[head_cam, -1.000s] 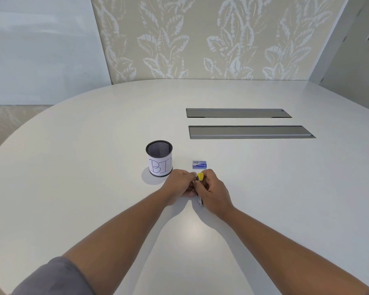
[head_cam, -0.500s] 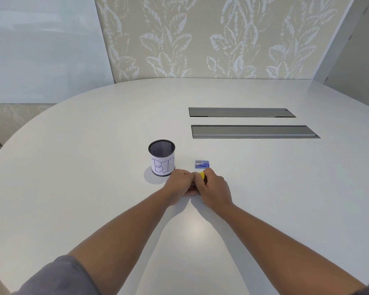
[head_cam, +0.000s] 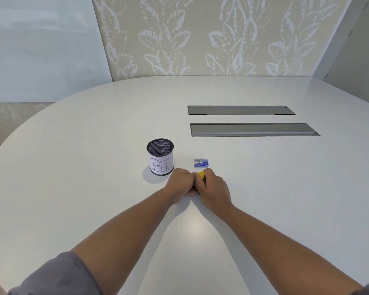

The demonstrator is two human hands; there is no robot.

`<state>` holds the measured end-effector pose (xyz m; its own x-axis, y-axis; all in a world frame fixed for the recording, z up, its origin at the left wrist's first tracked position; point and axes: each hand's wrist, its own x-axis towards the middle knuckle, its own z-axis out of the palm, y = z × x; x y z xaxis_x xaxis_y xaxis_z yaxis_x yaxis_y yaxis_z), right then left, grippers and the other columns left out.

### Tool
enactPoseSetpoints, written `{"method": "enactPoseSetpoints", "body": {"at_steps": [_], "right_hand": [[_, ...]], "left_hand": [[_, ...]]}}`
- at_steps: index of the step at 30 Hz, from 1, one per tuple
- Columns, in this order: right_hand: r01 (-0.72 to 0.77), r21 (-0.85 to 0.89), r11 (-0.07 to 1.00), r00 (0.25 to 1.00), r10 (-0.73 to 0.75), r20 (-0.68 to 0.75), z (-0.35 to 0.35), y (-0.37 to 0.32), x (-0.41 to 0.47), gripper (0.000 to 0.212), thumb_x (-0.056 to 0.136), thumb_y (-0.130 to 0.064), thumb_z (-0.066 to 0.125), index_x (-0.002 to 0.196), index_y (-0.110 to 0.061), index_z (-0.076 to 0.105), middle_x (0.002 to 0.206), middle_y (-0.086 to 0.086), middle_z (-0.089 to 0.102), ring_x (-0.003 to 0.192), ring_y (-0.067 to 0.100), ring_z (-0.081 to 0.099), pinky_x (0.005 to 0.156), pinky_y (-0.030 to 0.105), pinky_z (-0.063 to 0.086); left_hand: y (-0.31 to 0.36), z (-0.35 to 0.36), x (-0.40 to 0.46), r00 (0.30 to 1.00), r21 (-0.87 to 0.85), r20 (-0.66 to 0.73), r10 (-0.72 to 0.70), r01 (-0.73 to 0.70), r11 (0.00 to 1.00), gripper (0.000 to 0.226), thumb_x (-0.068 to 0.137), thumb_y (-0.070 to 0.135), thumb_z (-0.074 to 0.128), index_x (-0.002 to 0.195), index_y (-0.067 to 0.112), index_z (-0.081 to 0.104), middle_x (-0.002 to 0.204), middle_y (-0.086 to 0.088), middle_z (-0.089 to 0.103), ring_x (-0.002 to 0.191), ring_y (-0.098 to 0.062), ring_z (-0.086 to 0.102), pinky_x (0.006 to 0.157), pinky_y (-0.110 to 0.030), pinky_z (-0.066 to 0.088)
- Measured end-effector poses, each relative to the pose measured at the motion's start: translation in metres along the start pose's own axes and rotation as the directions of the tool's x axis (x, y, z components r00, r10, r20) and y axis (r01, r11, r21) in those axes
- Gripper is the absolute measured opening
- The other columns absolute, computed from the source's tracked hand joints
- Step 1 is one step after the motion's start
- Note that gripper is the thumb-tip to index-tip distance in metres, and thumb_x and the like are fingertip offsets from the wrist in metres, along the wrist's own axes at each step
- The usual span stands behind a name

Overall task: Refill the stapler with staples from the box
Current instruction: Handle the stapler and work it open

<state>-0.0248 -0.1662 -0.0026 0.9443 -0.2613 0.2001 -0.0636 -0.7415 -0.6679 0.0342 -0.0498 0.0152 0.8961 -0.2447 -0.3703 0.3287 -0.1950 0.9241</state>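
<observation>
Table (head_cam: pixel 264 188): both hands grip stapler (head_cam: pixel 201 175).

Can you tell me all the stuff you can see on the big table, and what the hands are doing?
table: one, white, rounded, fills the view
slots: two, grey, long, set in the table, far right
cup: one, black mesh, white paper marked BIN, left of the box
box: one, blue, small, lying just beyond the hands
stapler: one, yellow, mostly hidden between the hands
wall: beige, leaf pattern, behind the table
left hand: curled round the stapler
right hand: curled round the stapler
</observation>
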Motion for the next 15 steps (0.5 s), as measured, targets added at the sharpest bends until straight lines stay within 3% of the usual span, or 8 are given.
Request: {"method": "enactPoseSetpoints", "body": {"at_steps": [15], "right_hand": [[0.023, 0.030, 0.999, 0.999, -0.022, -0.038, -0.0002, -0.0015, -0.0052, 0.035, 0.101, -0.047, 0.045, 0.080, -0.018, 0.045, 0.067, -0.004, 0.063, 0.063, 0.022, 0.060, 0.060, 0.042, 0.051]], "left_hand": [[0.0008, 0.0049, -0.0039, 0.998, 0.056, -0.065, 0.015, -0.011, 0.998, 0.011, 0.092, 0.012, 0.061, 0.084, 0.005, 0.064, 0.078, -0.019, 0.068, 0.060, -0.026, 0.070, 0.058, -0.032, 0.063]]}}
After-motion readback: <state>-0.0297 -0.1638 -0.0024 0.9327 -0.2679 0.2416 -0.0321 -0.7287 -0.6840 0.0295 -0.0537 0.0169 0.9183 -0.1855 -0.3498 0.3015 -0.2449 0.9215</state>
